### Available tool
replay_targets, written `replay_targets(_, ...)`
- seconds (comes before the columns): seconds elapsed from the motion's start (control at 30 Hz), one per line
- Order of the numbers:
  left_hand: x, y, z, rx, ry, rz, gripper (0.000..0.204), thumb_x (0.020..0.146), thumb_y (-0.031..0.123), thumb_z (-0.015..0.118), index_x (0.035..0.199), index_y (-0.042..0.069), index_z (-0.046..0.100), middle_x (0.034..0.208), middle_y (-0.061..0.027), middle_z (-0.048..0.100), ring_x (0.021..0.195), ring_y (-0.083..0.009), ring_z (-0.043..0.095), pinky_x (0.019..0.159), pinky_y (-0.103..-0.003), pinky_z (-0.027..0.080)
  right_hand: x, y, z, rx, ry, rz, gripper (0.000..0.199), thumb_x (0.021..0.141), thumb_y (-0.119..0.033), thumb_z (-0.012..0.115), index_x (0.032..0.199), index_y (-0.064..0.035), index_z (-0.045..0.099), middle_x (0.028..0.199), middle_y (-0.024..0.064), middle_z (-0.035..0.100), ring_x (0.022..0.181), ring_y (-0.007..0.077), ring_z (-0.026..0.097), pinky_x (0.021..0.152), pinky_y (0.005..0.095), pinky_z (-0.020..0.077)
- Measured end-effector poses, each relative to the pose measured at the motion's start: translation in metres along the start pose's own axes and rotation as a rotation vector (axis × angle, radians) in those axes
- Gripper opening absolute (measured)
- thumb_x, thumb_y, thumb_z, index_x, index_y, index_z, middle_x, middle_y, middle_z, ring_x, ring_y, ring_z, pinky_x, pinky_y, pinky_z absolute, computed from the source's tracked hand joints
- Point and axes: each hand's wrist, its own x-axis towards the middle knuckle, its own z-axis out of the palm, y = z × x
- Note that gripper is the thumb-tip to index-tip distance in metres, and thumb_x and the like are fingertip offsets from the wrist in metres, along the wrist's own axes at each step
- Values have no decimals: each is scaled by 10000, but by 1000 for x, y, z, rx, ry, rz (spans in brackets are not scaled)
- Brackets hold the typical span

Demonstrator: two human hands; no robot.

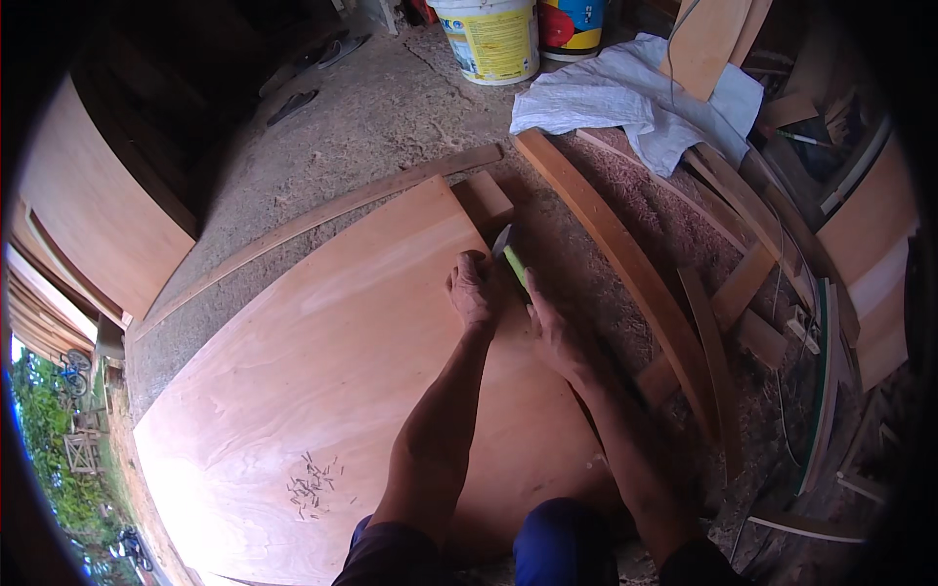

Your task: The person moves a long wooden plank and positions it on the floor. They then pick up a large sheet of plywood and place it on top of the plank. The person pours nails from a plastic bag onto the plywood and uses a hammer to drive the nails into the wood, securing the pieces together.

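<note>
A green-handled, dark-headed tool [517, 264] is being grasped by the right hand [554, 337] at the flat, pale-brown wooden panel [332, 342]; whether anything is being gripped by the left hand [473, 295] cannot be told. Edge work is seemingly being done, steady aim being required.

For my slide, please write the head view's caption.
Left hand at the edge of a wooden panel, right hand holding a green-handled tool, small thin pieces scattered on the panel.

The panel [332, 361] is whitened by glare at its lower left, on the side of the daylit foliage [39, 420]; the right side is left in dimmer shade. Straight edges are bowed toward the rim, where corners are swallowed by black.
</note>
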Motion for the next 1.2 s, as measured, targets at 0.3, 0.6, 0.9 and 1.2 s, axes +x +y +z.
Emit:
replay_targets(0.3,-2,3,-4,-48,-87,-91,332,857,191,668,1156,127,538,917,-79,660,975,-296,602,939,-445,407,7,3,10,-110,202,-208,556,922,-102,594,1452,-64,429,1024,227,674,914,394,676,761,447,540)
replay_targets(0.6,-3,-7,-5,-90,87,-67,462,842,167,660,1261,81,485,1066,-117,635,1052,-348,562,906,-466,439,3,-20,7,-75,146,-78,575,944,-84,557,1495,-137,399,908,201,664,821,366,675,696,413,545)
replay_targets(0.9,-7,-2,-4,-119,102,-90,396,862,147,628,1231,77,503,1073,-138,619,1058,-360,555,891,-478,445,-3,-26,3,129,-41,72,613,937,-60,539,1514,-187,376,875,194,658,780,334,670,711,425,541)
replay_targets(1.2,1,2,-1,-228,73,-94,350,868,159,643,1178,60,512,1037,-154,621,1002,-361,584,856,-467,466,-2,-7,32,-183,12,-33,679,849,-47,609,1491,-117,397,988,226,669,875,398,668,794,487,520)
